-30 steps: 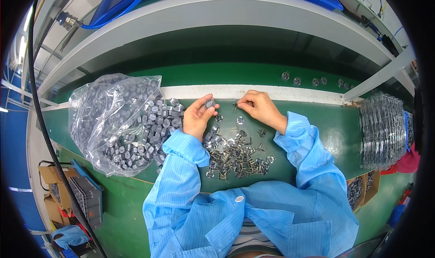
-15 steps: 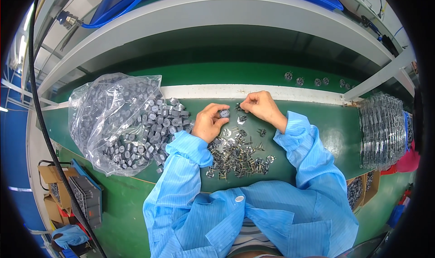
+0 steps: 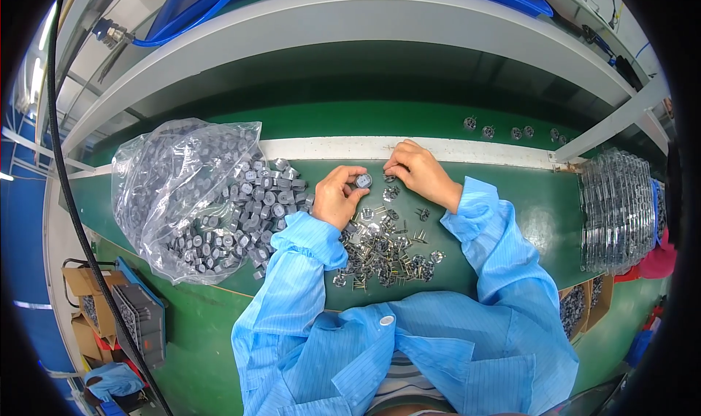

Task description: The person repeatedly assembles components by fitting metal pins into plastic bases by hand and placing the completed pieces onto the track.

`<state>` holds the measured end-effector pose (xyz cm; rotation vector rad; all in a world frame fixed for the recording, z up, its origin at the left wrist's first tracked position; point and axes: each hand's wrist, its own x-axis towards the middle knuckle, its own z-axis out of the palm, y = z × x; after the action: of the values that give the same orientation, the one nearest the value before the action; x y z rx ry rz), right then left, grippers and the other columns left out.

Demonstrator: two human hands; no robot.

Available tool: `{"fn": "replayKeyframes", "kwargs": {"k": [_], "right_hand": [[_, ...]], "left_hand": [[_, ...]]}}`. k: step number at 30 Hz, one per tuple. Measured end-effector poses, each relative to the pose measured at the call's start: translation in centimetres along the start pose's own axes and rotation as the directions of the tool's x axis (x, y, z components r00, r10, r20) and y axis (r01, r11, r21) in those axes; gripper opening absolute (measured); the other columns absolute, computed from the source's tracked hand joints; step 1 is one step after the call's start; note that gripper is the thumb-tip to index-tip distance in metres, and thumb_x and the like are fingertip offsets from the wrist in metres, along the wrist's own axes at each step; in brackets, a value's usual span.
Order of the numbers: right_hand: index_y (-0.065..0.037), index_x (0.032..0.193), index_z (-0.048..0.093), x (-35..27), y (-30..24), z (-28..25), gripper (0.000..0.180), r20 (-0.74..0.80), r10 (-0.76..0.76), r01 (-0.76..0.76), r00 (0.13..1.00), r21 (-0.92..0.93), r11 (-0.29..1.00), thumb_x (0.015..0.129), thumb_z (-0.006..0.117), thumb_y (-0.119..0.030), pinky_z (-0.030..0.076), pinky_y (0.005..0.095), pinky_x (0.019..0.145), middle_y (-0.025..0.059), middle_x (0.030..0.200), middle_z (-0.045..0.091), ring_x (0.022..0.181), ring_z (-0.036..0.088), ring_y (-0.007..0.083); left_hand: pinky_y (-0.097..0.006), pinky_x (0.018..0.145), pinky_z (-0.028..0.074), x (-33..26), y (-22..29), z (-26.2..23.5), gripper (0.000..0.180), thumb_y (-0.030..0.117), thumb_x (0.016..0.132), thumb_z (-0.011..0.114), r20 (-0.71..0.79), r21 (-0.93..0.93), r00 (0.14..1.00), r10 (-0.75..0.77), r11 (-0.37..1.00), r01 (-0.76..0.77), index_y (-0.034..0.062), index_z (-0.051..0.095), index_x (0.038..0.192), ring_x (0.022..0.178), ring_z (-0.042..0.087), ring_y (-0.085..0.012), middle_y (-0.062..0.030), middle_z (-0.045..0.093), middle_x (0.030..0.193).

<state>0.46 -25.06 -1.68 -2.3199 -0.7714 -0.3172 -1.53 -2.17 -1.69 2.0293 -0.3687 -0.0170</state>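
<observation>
While left fingers [image 3: 351, 171] pinch 1 grey cap [image 3: 364, 182] | right fingers [image 3: 401, 171] nip dark part [image 3: 389, 178] | bag [image 3: 150, 193] leftward, metal pile [image 3: 385, 254] bodyward

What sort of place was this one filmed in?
Most likely a factory assembly workshop: the green worktop carries a clear bag spilling small gray parts, a heap of pronged pieces, and what look like stacked clear trays.

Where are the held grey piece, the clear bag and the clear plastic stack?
Grey piece [image 3: 364, 181], head view: its visible face.
Clear bag [image 3: 155, 230], head view: its side wall.
Clear plastic stack [image 3: 615, 215], head view: its middle.
</observation>
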Motion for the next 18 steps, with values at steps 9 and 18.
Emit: {"fn": "replayKeyframes", "kwargs": {"k": [9,18], "right_hand": [[-0.001,0.091,0.07,-0.1,-4.2,1.1,0.011,0.173,0.379,-0.396,0.909,0.64,0.659,0.09,0.074,-0.011,0.048,0.0232,0.062,0.004,0.085,0.07,0.071,0.061,0.006],[-0.001,0.089,0.067,0.4,-4.8,-0.2,0.012,0.135,0.421,-0.422,0.897,0.541,0.728,0.088,0.074,-0.011,0.045,0.03,0.06,0.0066,0.08,0.064,0.069,0.058,0.0142]], "left_hand": [[-0.026,0.074,0.058,-0.1,-0.4,0.1,0.041,-0.013,0.077,0.075,0.09,-0.325,0.995,-0.036,0.943,0.063,-0.0018,0.062,0.115,0.086,0.068,-0.0142,-0.0103,0.067,0.109],[-0.029,0.085,0.061,-0.2,-0.5,0.7,0.043,-0.021,0.079,0.069,0.183,-0.592,0.975,-0.129,0.777,0.214,-0.005,0.059,0.117,0.106,0.067,-0.0191,-0.0115,0.064,0.115]]}}
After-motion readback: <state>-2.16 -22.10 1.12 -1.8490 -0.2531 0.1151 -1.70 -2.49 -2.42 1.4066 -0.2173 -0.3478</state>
